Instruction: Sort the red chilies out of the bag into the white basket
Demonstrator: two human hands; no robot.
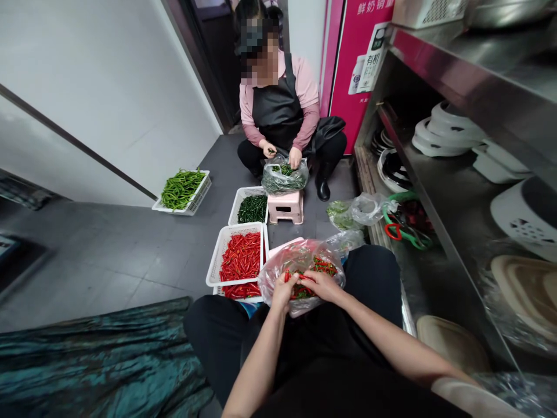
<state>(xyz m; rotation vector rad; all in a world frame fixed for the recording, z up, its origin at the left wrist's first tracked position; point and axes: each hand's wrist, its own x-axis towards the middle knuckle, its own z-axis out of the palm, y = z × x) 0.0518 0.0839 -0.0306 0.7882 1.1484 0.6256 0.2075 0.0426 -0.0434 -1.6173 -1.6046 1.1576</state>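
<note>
My left hand (282, 290) is closed on a red chili pepper (288, 276), its tip poking up past the thumb. Close beside it, my right hand (322, 286) pinches a red chili too, fingertips nearly meeting the left ones. Both hands are over a clear plastic bag (272, 268) between my knees, which holds red chilies with green stems (324, 266). Just left of the bag, a white basket (212, 266) is filled with red chilies (241, 255). It rests on another basket that also shows red chilies (241, 290).
Across from me a person (278, 98) squats, handling green chilies in a bag (285, 181) on a pink stool (286, 208). White baskets hold dark green chilies (252, 209) and long green peppers (181, 188). Metal shelves (435, 191) stand close on my right. A dark green sheet (100, 360) lies at left.
</note>
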